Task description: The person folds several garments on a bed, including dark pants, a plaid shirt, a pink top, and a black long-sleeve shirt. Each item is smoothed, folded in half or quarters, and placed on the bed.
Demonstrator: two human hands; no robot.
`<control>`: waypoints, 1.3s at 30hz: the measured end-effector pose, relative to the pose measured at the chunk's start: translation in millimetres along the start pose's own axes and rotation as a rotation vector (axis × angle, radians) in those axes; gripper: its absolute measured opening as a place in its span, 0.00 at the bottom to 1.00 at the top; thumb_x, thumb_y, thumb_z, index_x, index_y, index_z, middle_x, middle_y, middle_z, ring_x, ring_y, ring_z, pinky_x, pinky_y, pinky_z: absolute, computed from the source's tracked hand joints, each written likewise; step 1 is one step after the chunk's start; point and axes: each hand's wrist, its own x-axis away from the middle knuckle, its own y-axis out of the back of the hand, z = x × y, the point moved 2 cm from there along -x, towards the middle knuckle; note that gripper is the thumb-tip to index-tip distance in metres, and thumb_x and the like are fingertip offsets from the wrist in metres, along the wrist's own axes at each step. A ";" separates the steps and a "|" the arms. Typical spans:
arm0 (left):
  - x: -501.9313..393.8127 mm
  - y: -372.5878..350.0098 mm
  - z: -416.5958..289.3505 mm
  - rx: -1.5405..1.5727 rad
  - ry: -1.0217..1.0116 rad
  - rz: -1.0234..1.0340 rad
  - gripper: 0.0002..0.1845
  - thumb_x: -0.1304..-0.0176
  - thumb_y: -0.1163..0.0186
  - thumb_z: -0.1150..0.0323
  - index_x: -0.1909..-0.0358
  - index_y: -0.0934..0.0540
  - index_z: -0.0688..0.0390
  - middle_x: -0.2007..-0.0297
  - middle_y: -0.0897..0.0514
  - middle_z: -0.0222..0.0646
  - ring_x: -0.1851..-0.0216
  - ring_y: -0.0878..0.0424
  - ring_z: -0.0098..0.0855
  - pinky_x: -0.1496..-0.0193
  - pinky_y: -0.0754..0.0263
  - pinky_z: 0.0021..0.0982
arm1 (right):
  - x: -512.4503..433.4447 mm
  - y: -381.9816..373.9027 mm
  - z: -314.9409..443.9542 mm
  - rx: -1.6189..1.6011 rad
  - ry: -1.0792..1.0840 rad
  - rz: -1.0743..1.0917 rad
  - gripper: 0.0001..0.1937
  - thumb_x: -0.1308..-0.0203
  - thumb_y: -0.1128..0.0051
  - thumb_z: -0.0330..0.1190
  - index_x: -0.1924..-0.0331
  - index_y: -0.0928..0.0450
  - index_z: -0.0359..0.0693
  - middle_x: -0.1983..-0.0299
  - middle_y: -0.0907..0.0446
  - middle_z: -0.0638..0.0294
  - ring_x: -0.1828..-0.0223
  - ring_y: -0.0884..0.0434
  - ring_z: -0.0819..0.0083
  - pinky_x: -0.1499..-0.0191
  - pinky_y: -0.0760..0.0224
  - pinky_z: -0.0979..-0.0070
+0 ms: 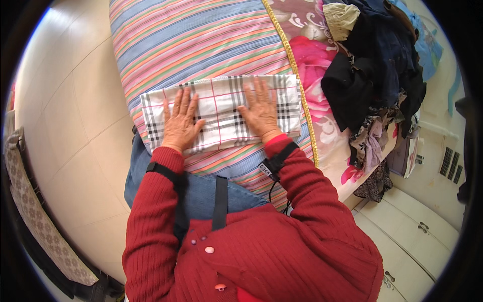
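A folded white cloth with black, grey and red checks [222,128] lies as a long flat rectangle on a striped bedspread [203,41]. Toward its left end, my left hand [180,122] rests palm down with fingers apart. My right hand [260,109] is pressed flat on the right half in the same way, fingers spread. Neither hand grips the fabric. The cloth's right end reaches the yellow braided trim [290,56] of the bedspread.
Right of the trim is a rose-patterned bed cover [313,75], with a heap of dark clothes [388,71] and a beige garment [341,19] on it. White cabinets [411,230] stand at lower right. Tiled floor [75,132] and a patterned fabric-covered piece [45,226] lie left.
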 end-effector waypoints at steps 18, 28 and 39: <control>-3.8 -28.4 58.8 -0.118 0.293 -0.243 0.41 0.36 0.59 0.40 0.26 0.51 0.49 0.25 0.60 0.33 0.24 0.65 0.38 0.28 0.77 0.52 | 18.9 -7.6 -80.0 0.137 -0.223 -0.083 0.33 0.39 0.56 0.51 0.30 0.42 0.49 0.26 0.53 0.57 0.25 0.57 0.58 0.28 0.73 0.51; 1.1 -0.7 -9.6 -0.208 0.307 -0.097 0.39 0.35 0.51 0.49 0.27 0.51 0.53 0.25 0.60 0.38 0.25 0.63 0.39 0.29 0.69 0.58 | 12.3 11.2 -41.4 0.184 -0.210 -0.086 0.33 0.35 0.60 0.53 0.29 0.44 0.48 0.25 0.57 0.53 0.24 0.62 0.55 0.28 0.75 0.48; 15.2 -26.9 -52.3 -0.022 -0.051 0.110 0.37 0.38 0.51 0.45 0.28 0.46 0.41 0.25 0.57 0.27 0.24 0.65 0.36 0.29 0.77 0.57 | 37.0 -13.6 1.7 -0.060 -0.087 0.087 0.35 0.40 0.51 0.49 0.29 0.46 0.57 0.25 0.56 0.60 0.24 0.58 0.58 0.28 0.74 0.49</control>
